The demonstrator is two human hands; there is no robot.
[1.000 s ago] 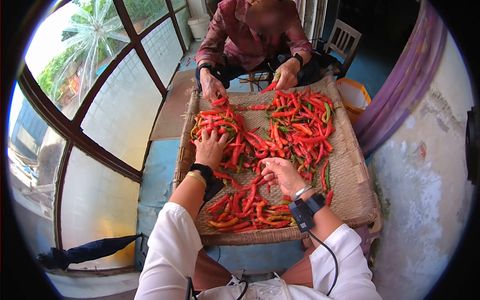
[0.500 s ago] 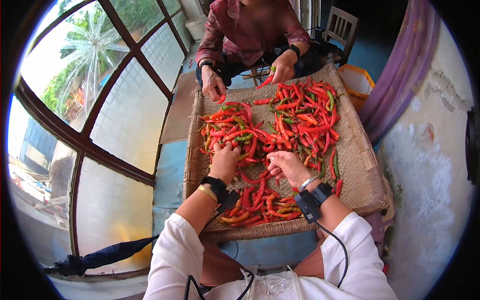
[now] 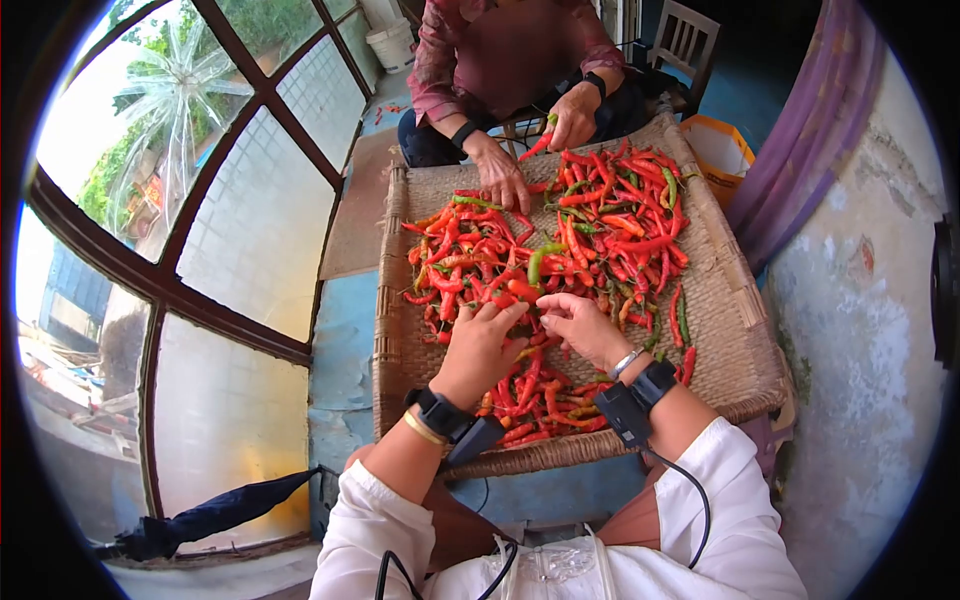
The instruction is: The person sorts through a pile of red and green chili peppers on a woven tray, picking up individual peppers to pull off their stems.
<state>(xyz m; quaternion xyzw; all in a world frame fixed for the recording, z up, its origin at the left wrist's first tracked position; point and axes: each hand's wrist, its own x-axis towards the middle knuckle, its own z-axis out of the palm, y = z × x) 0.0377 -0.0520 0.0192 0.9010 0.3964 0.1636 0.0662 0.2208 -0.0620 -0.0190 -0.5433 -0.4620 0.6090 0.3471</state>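
Note:
My left hand (image 3: 478, 352) is closed on a red chili pepper (image 3: 523, 291) above the middle of the woven tray (image 3: 730, 340). Thumb and forefinger pinched, my right hand (image 3: 588, 330) meets the pepper's lower end; what lies between those fingertips is hidden. Red chilies with some green ones lie in a left heap (image 3: 465, 245), a right heap (image 3: 625, 220) and a near heap (image 3: 545, 405). A green-tipped pepper (image 3: 543, 262) shows just beyond my fingers.
Across the tray sits another person, one hand (image 3: 500, 178) on the left heap, the other (image 3: 573, 118) holding a chili (image 3: 537, 147). Windows line the left, with a folded umbrella (image 3: 235, 508) below. A wall (image 3: 850, 400), purple curtain (image 3: 810, 130) and orange-edged container (image 3: 718, 150) stand right.
My left hand has come out of the left heap toward my right hand, now with a chili. The other person's hand on the left side has moved right, onto the peppers.

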